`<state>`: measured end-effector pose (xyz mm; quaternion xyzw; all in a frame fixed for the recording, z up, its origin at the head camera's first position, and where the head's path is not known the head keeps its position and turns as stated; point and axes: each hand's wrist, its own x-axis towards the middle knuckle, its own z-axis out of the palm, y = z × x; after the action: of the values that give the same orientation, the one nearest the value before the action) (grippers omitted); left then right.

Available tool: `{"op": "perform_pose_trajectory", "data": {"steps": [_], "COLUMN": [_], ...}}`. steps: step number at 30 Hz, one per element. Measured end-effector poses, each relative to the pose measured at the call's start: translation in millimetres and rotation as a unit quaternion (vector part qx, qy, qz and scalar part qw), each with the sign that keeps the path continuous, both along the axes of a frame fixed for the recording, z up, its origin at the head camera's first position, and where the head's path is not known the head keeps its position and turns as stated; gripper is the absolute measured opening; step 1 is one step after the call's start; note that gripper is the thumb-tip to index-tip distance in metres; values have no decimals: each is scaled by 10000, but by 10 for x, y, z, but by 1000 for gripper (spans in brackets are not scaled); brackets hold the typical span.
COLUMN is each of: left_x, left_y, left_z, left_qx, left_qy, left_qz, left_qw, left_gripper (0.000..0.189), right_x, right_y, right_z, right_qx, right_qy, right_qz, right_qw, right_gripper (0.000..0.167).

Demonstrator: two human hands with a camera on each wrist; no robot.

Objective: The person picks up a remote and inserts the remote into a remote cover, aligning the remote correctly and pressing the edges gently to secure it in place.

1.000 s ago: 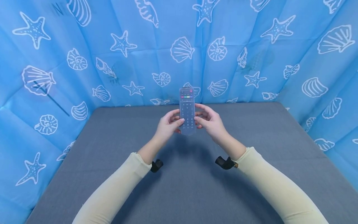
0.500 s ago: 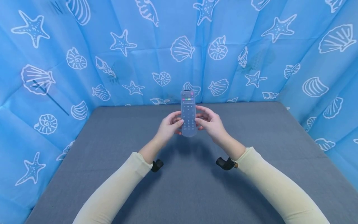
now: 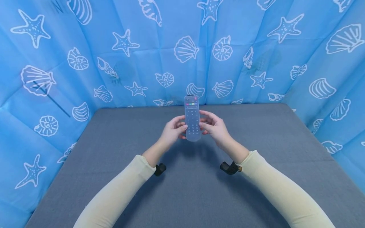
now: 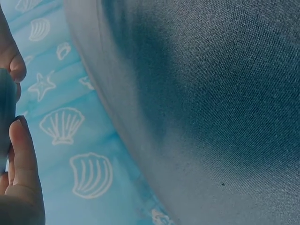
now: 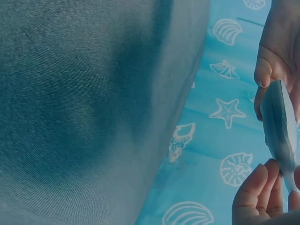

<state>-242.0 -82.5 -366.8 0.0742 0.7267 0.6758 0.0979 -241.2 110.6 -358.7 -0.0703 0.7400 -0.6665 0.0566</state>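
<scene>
A remote control (image 3: pixel 192 118) in a pale translucent cover is held up above the table, its button face towards the head camera. My left hand (image 3: pixel 171 131) pinches its left edge, thumb in front and fingers behind. On the opposite edge my right hand (image 3: pixel 215 128) holds it the same way, low on the remote. In the left wrist view only a side strip of the remote (image 4: pixel 5 112) shows at the frame's edge. Seen from the right wrist, the remote (image 5: pixel 277 122) is edge-on between both hands.
A grey cloth-covered table (image 3: pixel 188 196) spreads beneath the arms, with their shadows on it. Blue curtains (image 3: pixel 159 63) printed with white shells and starfish surround its back and sides. Dark wrist mounts (image 3: pixel 229 167) stick out at the sleeve cuffs.
The remote has come down a little and slightly to the right, with both hands following it a short way. Both hands keep their hold.
</scene>
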Motion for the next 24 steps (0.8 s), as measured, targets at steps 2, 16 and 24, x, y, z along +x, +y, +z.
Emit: {"op": "perform_pose_trajectory", "data": {"steps": [2,16,24], "left_x": [-3,-63,-93], "left_y": [10,84,100], "left_z": [-10,-122,-124], "left_qx": [-15,-218,-348], "left_qy": [-37,-354,-757], "left_qz": [29,192,129], "left_qw": [10000,9990,9964], "left_gripper": [40,40,41], "right_x": [-12,-73,-107], "right_y": [3,-16,-21], "right_z": [-24,-143,-198], "right_qx": [7,-62,-87], "right_qy": [-79,-637,-1037], "right_qz": [-37,-372,-518], "right_qw": [10000,9973,9932], "right_gripper": [48,49,42]}}
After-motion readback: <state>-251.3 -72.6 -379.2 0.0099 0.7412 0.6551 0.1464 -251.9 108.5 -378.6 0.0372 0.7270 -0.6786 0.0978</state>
